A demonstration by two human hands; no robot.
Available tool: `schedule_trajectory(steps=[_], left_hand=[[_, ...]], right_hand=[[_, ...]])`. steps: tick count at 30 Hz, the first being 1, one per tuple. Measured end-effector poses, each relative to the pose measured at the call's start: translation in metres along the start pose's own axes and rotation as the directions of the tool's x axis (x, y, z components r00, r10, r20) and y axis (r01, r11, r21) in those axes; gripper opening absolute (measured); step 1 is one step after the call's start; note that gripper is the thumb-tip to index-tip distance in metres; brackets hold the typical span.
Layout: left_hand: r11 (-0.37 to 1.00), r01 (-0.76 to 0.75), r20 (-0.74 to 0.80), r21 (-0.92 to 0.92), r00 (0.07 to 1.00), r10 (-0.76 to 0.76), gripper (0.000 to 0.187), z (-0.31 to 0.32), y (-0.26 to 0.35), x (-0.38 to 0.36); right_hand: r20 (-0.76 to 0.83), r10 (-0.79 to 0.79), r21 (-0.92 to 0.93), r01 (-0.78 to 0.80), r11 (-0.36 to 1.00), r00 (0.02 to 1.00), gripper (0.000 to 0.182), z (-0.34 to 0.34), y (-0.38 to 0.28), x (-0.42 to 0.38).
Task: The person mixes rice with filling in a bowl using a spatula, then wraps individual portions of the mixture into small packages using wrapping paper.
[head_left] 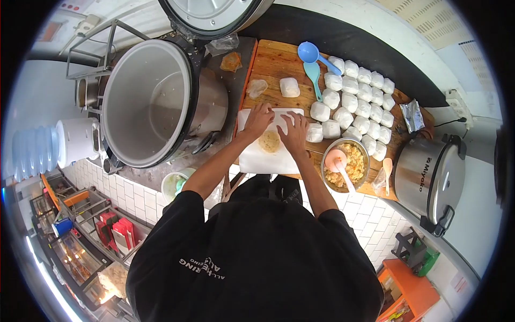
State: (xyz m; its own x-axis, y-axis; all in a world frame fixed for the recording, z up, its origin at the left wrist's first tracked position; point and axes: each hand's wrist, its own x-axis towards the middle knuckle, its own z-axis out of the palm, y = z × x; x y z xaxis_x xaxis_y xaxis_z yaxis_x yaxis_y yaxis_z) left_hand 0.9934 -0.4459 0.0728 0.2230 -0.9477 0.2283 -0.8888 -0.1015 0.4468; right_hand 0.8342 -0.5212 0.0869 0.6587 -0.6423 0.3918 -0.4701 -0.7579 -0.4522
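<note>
A white sheet of wrapping paper point(257, 161) lies on the wooden table's near edge. On it sits a flat, pale yellowish round of food point(269, 141), possibly rice. My left hand point(258, 121) is at the sheet's far left part, its fingers bent and closed at the paper. Across from it, my right hand point(294, 134) curls its fingers at the far right part of the same sheet. The food lies between my wrists. Just right of my right hand stands a metal bowl point(346, 189) of yellow chopped food, with a pink-and-white spoon point(337, 161) in it.
Several white wrapped parcels point(350, 102) fill the table's right side; one single parcel point(289, 87) sits apart. Blue ladle point(308, 52) and turquoise rice paddle point(312, 72) lie behind. A large open cooker point(147, 102) stands left, a closed Miyako cooker point(424, 177) right.
</note>
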Motion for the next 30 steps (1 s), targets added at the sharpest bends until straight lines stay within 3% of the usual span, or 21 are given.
schedule_trajectory(steps=[1, 2, 4, 6, 7, 9, 11, 12, 13, 14, 15, 16, 17, 18, 20, 21, 22, 24, 25, 27, 30], left_hand=[[1.000, -0.002, 0.000, -0.002, 1.000, 0.002, 0.016, -0.001, -0.001, 0.000], [0.994, -0.001, 0.102, -0.113, 0.995, 0.012, 0.016, -0.001, -0.006, 0.001], [0.975, 0.011, 0.201, -0.221, 0.979, 0.035, 0.015, -0.007, -0.009, -0.001], [0.917, 0.204, 0.409, -0.343, 0.911, -0.050, 0.016, -0.016, -0.011, -0.005], [0.917, 0.204, 0.405, -0.343, 0.913, -0.051, 0.016, -0.022, -0.016, -0.008], [0.983, 0.164, 0.587, 0.087, 0.788, -0.184, 0.023, -0.033, -0.037, -0.015], [0.974, 0.176, 0.608, 0.143, 0.761, -0.227, 0.027, -0.029, -0.056, -0.023], [0.965, 0.172, 0.633, 0.197, 0.729, -0.259, 0.031, -0.028, -0.061, -0.025], [0.963, 0.184, 0.631, 0.195, 0.728, -0.267, 0.031, -0.026, -0.065, -0.028], [0.915, 0.404, 0.589, 0.012, 0.736, -0.333, 0.038, -0.027, -0.067, -0.030], [0.795, 0.579, 0.554, -0.183, 0.728, -0.403, 0.045, -0.027, -0.069, -0.031], [0.790, 0.584, 0.550, -0.186, 0.728, -0.409, 0.045, -0.025, -0.065, -0.038], [0.706, 0.635, 0.402, -0.312, 0.762, -0.507, 0.050, -0.017, -0.059, -0.051], [0.617, 0.649, 0.252, -0.445, 0.752, -0.609, 0.054, -0.009, -0.051, -0.065], [0.578, 0.712, 0.268, -0.399, 0.693, -0.670, 0.059, -0.001, -0.030, -0.091], [0.539, 0.767, 0.287, -0.347, 0.634, -0.718, 0.063, 0.004, -0.020, -0.105], [0.536, 0.767, 0.285, -0.353, 0.634, -0.719, 0.063, 0.009, -0.010, -0.119], [0.670, 0.687, 0.081, -0.283, 0.713, -0.697, 0.062, 0.022, 0.005, -0.147], [0.663, 0.691, 0.083, -0.289, 0.708, -0.701, 0.062, 0.030, 0.007, -0.158], [0.509, 0.772, 0.397, -0.381, 0.633, -0.664, 0.056, 0.043, 0.006, -0.179], [0.537, 0.799, 0.503, -0.269, 0.592, -0.629, 0.050, 0.045, 0.003, -0.190]], right_hand=[[0.095, -0.077, 0.060, 0.071, 0.996, 0.993, 0.041, -0.003, 0.003, 0.009], [0.182, -0.158, 0.127, 0.136, 0.983, 0.970, 0.046, -0.003, 0.006, 0.017], [0.269, -0.165, 0.133, 0.133, 0.982, 0.949, 0.044, 0.000, 0.013, 0.029], [0.687, -0.112, 0.089, 0.071, 0.994, 0.718, 0.039, 0.008, 0.030, 0.036], [0.693, -0.083, -0.005, 0.119, 0.993, 0.716, 0.028, 0.018, 0.043, 0.031], [0.674, -0.038, -0.044, 0.092, 0.995, 0.738, 0.024, 0.019, 0.057, 0.028], [0.663, 0.000, -0.082, 0.072, 0.994, 0.748, 0.020, 0.017, 0.061, 0.029], [0.688, 0.075, -0.044, -0.062, 0.997, 0.722, 0.026, 0.013, 0.059, 0.033], [0.716, 0.148, -0.012, -0.200, 0.980, 0.682, 0.032, 0.008, 0.057, 0.034], [0.745, 0.215, 0.012, -0.334, 0.943, 0.632, 0.039, 0.007, 0.058, 0.033], [0.748, 0.207, 0.012, -0.325, 0.946, 0.631, 0.039, 0.010, 0.061, 0.031], [0.751, 0.261, 0.046, -0.442, 0.896, 0.607, 0.046, 0.016, 0.064, 0.025], [0.756, 0.311, 0.078, -0.551, 0.831, 0.576, 0.054, 0.025, 0.068, 0.015], [0.760, 0.304, 0.075, -0.542, 0.837, 0.574, 0.054, 0.037, 0.073, -0.001], [0.607, 0.258, 0.146, -0.425, 0.893, 0.752, 0.066, 0.051, 0.078, -0.041], [0.643, 0.337, 0.037, -0.467, 0.883, 0.688, 0.081, 0.032, 0.060, -0.041], [0.643, 0.334, 0.034, -0.462, 0.886, 0.689, 0.081, 0.021, 0.053, -0.046], [0.769, 0.285, 0.114, -0.561, 0.820, 0.573, 0.079, 0.006, 0.049, -0.057], [0.772, 0.285, 0.106, -0.558, 0.823, 0.567, 0.079, 0.002, 0.048, -0.065], [0.838, 0.410, -0.224, -0.458, 0.860, 0.360, 0.075, 0.006, 0.054, -0.082], [0.885, 0.306, -0.153, -0.400, 0.904, 0.351, 0.071, -0.001, 0.061, -0.097]])
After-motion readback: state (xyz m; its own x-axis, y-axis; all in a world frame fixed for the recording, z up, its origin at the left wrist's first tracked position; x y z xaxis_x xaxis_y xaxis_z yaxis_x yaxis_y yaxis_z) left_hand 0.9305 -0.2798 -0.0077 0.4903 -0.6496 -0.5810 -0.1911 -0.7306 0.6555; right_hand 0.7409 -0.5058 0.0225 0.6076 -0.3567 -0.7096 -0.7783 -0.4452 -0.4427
